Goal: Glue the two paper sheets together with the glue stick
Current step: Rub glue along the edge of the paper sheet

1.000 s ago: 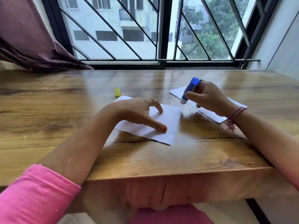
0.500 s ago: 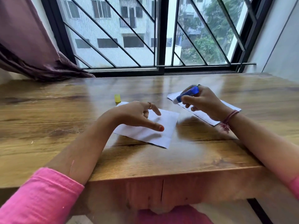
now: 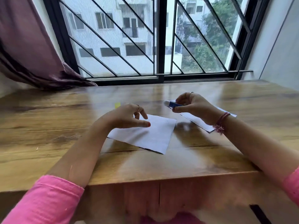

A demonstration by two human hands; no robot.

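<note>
Now the glue stick is uncapped and poised, with no glue visibly on either sheet.

Judging by the layout, this is the moment before spreading: the right hand [image 3: 192,106] pinches the blue glue stick [image 3: 172,104] between thumb and fingers, held sideways above the table [image 3: 48,126] with its pale tip pointing left. The left hand [image 3: 127,116] hovers over the near paper sheet [image 3: 153,135], fingers loosely spread and holding nothing; whether a fingertip touches it I cannot tell. The second paper sheet [image 3: 198,122] lies flat under the right wrist, apart from the first. A small yellow object, probably the cap [image 3: 117,105], sits beyond the left hand. Next, the tip must come down onto 1 sheet while the free hand steadies it. No containers show.
</note>
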